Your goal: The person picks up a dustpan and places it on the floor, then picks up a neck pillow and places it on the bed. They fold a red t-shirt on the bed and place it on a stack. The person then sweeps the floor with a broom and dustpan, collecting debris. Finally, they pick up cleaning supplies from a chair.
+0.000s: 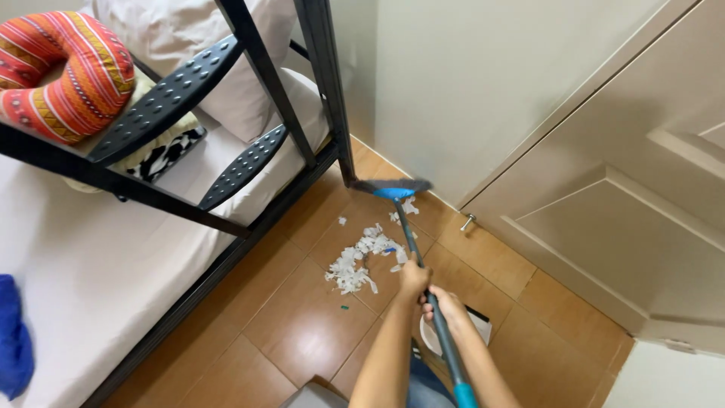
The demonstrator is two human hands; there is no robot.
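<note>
Both my hands grip the dark handle of a broom (408, 234). My left hand (413, 276) is higher up the shaft, toward the head; my right hand (445, 306) holds just below it. The broom's blue-backed head (393, 187) rests on the brown tiled floor near the wall corner, beside the black bed-frame leg (343, 143). A pile of white paper scraps (359, 261) lies on the tiles just left of the shaft, with a few scraps near the head.
A black metal bunk bed with a ladder (249, 162) and white mattress (91, 264) fills the left. A striped neck pillow (68, 72) lies on it. A beige door (627, 219) with a floor stopper (468, 221) stands on the right. A white dustpan (477, 329) lies under my arms.
</note>
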